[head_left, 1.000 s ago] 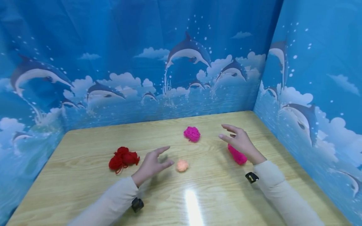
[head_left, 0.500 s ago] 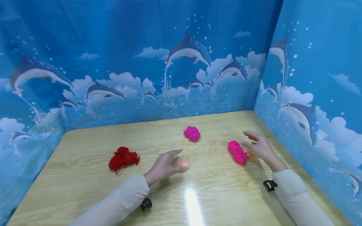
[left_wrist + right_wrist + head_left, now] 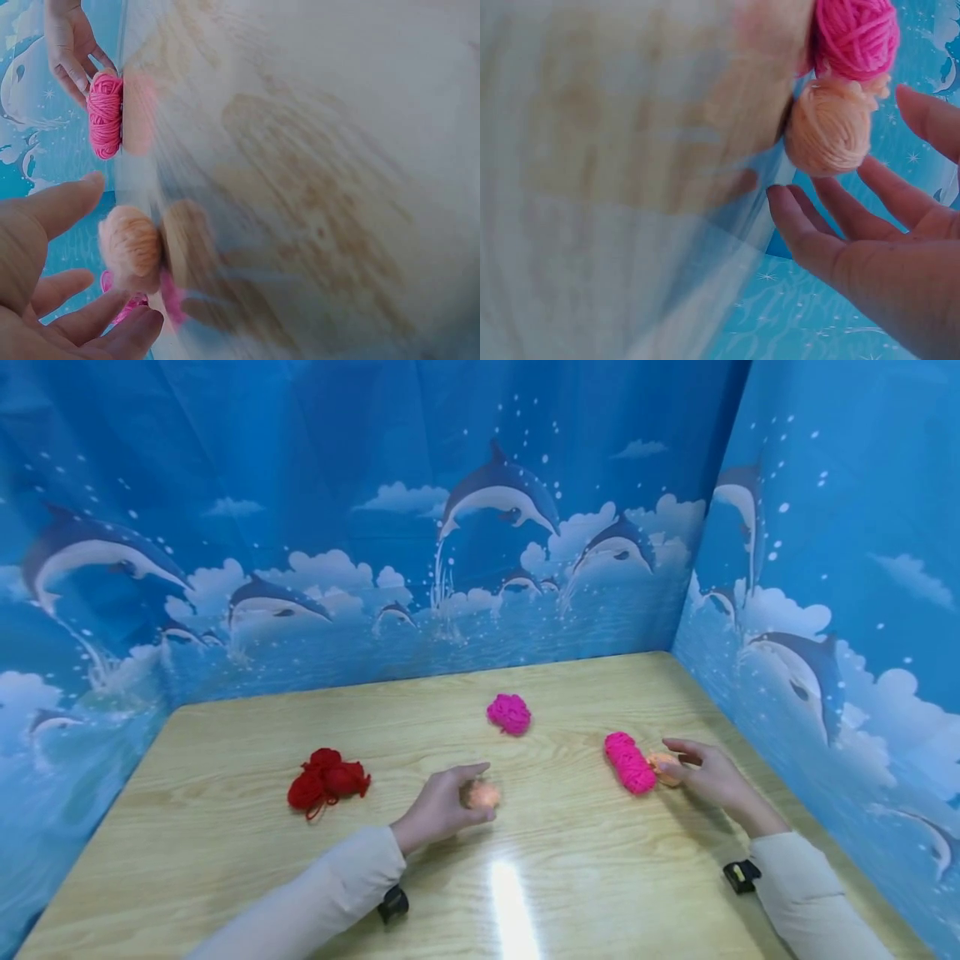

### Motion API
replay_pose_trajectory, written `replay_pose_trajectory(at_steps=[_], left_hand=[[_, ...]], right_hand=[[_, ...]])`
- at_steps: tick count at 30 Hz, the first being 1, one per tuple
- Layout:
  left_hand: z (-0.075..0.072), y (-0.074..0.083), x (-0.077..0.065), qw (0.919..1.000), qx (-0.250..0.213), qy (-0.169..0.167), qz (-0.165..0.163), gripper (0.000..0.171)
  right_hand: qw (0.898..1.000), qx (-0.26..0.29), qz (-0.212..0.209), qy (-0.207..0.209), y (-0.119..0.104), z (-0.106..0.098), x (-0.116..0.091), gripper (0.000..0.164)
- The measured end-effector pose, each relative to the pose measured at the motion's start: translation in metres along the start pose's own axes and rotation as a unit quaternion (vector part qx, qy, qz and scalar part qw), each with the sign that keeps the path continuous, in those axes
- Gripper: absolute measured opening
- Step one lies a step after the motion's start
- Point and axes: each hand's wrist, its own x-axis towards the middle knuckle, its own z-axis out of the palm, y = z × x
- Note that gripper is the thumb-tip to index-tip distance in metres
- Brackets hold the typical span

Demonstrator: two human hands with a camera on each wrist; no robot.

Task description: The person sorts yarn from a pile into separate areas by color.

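Note:
My left hand (image 3: 441, 803) is low around a small peach yarn ball (image 3: 485, 795), thumb and fingers spread on either side. In the left wrist view, a gap shows between the thumb and this fuzzy ball (image 3: 129, 244), while fingertips overlap its lower edge. On the right, my right hand (image 3: 716, 781) reaches over a second peach yarn ball (image 3: 666, 769), which lies against a bright pink yarn skein (image 3: 630, 764). The right wrist view has the fingers spread, their tips right at the edge of the peach ball (image 3: 829, 129), with the thumb apart from it.
A red yarn bundle (image 3: 326, 781) with a loose strand lies on the left of the wooden table (image 3: 225, 877). Farther back sits a magenta yarn ball (image 3: 510, 714). Blue dolphin-printed curtains (image 3: 337, 527) rise behind and along the right side.
The left hand has moved right until its fingers straddle the small peach ball. The right hand has shifted right past the pink skein and lowered to the other peach ball, which was hidden at first.

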Motion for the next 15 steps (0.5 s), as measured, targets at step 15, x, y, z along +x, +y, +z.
replay_pose_trajectory(at_steps=[15], left_hand=[[0.0065,-0.0022,0.0030,0.9997,0.018,0.000,-0.014,0.059]], right_hand=[[0.998,-0.058,-0.010,0.005,0.0004,0.0063,0.0009,0.054]])
